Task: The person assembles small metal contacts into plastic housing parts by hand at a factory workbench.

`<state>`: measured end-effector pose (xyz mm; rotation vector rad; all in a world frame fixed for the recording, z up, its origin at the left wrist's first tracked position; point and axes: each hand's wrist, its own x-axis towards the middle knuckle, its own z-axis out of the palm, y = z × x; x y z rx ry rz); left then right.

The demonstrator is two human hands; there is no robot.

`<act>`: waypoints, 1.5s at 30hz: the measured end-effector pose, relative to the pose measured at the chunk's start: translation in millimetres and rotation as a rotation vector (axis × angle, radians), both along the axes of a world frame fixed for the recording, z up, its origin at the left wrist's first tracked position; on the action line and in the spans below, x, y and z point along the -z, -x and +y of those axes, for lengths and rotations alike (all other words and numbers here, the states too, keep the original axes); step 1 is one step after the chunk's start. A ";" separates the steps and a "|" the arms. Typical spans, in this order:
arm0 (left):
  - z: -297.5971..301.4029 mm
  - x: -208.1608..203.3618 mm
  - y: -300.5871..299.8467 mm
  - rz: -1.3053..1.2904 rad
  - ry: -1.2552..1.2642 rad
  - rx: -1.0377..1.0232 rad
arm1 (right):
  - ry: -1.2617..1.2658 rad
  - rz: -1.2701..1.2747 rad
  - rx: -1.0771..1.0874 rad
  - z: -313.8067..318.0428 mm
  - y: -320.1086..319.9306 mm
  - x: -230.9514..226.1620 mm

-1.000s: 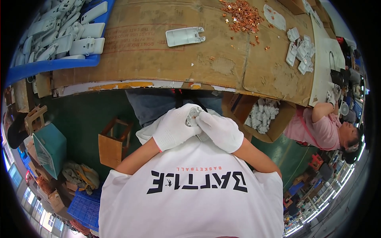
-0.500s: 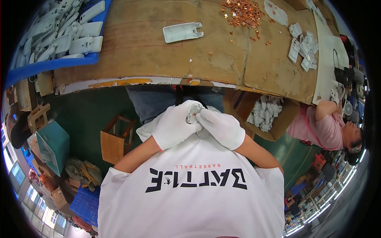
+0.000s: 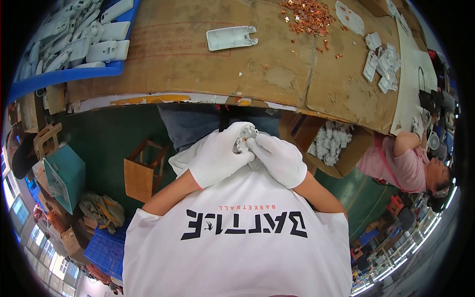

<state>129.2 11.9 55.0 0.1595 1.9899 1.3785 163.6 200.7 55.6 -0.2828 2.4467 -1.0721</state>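
Both my hands wear white knitted gloves and meet in front of my shirt, below the table edge. My left hand [image 3: 217,153] is wrapped round a small white plastic housing [image 3: 244,136], its hollow, ribbed side partly showing. Against the right side of that housing, my right hand [image 3: 283,161] has thumb and fingertips pinched together at the opening. Whatever lies between those fingertips is too small and hidden to make out. On the cardboard-covered table [image 3: 188,69] ahead lies one larger white plastic cover [image 3: 230,38], apart from my hands.
A blue bin [image 3: 116,70] of white casings stands at the far left. Small copper-coloured metal pieces [image 3: 311,19] are heaped at the back, with several white covers [image 3: 381,64] to the right. A carton [image 3: 352,158] of white parts, a wooden stool [image 3: 141,173] and a co-worker [image 3: 410,158] are nearby.
My right fingertips have shifted slightly down and right on the housing, exposing more of its inside. My left hand keeps its grip. The whole view has moved a little.
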 end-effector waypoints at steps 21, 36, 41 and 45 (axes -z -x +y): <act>5.7 0.4 7.9 -0.027 0.062 -0.026 | 0.024 0.165 0.039 -0.7 -7.0 -0.6; 7.5 2.2 3.9 0.054 0.002 -0.050 | 0.025 0.222 -0.054 5.1 -12.8 7.8; 9.7 2.9 4.8 0.055 -0.001 -0.064 | 0.006 0.246 -0.063 8.2 -14.5 10.0; 7.6 3.1 3.2 0.046 0.001 -0.048 | 0.053 0.239 -0.059 6.6 -13.7 7.3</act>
